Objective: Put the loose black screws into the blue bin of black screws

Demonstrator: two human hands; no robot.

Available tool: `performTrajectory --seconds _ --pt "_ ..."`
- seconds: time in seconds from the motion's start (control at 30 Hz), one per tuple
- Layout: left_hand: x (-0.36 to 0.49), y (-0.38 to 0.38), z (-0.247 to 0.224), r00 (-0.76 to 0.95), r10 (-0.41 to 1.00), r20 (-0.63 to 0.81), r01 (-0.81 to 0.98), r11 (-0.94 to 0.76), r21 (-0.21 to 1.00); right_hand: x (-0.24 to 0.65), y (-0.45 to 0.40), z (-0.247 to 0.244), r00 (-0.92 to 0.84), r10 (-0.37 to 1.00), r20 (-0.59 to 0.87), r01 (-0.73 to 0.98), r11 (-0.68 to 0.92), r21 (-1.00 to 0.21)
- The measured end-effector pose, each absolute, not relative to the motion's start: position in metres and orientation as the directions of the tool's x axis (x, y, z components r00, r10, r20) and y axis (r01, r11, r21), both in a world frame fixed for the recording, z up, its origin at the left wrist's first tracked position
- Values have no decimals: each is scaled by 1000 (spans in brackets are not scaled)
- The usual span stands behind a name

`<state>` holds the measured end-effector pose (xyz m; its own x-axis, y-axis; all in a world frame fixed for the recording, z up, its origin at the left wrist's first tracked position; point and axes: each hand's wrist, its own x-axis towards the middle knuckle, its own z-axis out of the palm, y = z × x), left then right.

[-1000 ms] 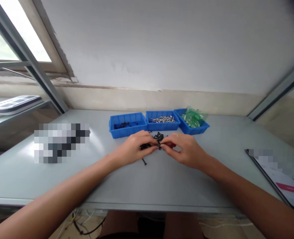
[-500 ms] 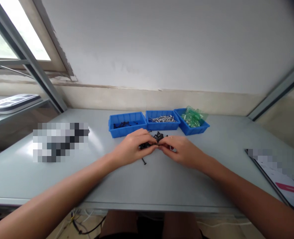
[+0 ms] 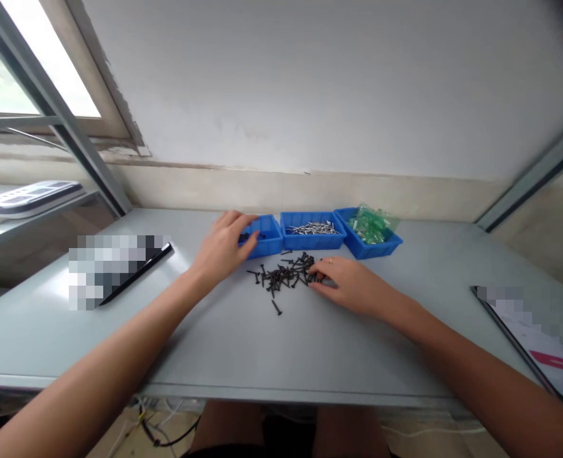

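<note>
My left hand (image 3: 226,245) is over the left blue bin (image 3: 266,245), thumb and fingers apart and nothing visible between them. The hand hides much of that bin; a few dark screws show inside. A loose pile of black screws (image 3: 284,277) lies on the table in front of the bins. At the pile's right edge is my right hand (image 3: 345,280), its fingers curved and a gap between thumb and forefinger, touching the screws there. One single black screw (image 3: 276,308) lies apart, nearer to me.
The middle blue bin (image 3: 312,240) contains silver nails or pins. In the right blue bin (image 3: 374,250) is a green plastic bag (image 3: 371,222). A blurred-out dark-edged object (image 3: 135,273) lies at left, a tablet-like screen (image 3: 529,343) at right. Metal frame posts flank the table (image 3: 281,362).
My hands were together over the screw pile, fingertips meeting. The left has moved away, up and left to the left bin, and its fingers have opened. The right has stayed beside the pile.
</note>
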<state>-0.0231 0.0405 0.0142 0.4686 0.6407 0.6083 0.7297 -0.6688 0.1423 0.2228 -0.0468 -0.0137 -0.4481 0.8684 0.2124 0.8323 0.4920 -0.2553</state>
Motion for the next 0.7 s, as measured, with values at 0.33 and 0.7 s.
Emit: performTrajectory --seconds 0.33,0.7 --pt "5 5 -4 878 387 283 362 -922 137 218 -42 -25 -461 864 203 840 499 -215" --pt "4 6 -3 811 486 324 440 -873 210 229 -39 -19 -437 842 315 864 490 -111"
